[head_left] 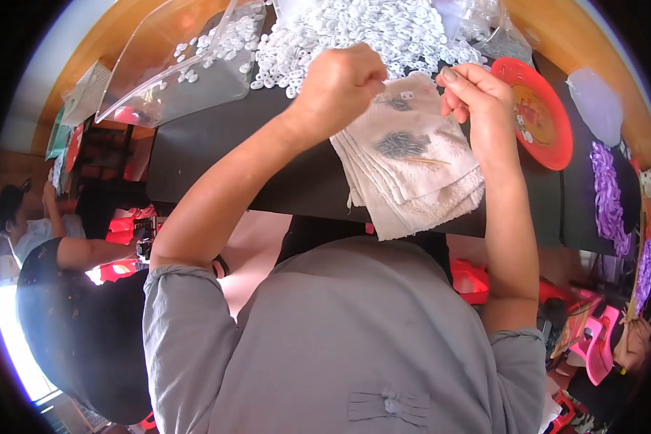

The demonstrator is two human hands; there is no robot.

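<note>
Currently, the left hand point(346, 76) is hovering at the upper middle of the frame, its fingers curling inward; whether they are gripping anything is hidden, so I cannot tell. Just right of it, the right hand point(479, 92) is holding thumb and forefinger close together, and anything between them is too small to make out. Below and between them, a folded pale cloth point(441, 189) is lying on the black table point(231, 170), bearing a cluster of thin dark slivers point(402, 144) and, nearer its top, one small white piece point(407, 95).

The cloth is hanging past the near table edge, so a brush from the torso or a forearm could be dragging it down and spilling the slivers. They are lying loose, with nothing fencing them in, and a careless fingertip could be scattering or getting pricked by them, if they are as sharp as they are looking. At the top of the frame, the heap of white oval pieces point(351, 32) is spreading close to the cloth; a sweeping left wrist could be mixing the two. On the right, the red plate point(560, 141) is sitting beside the right wrist, where an outward swing could be knocking it. Anything so tiny could also be slipping from a loose pinch.
</note>
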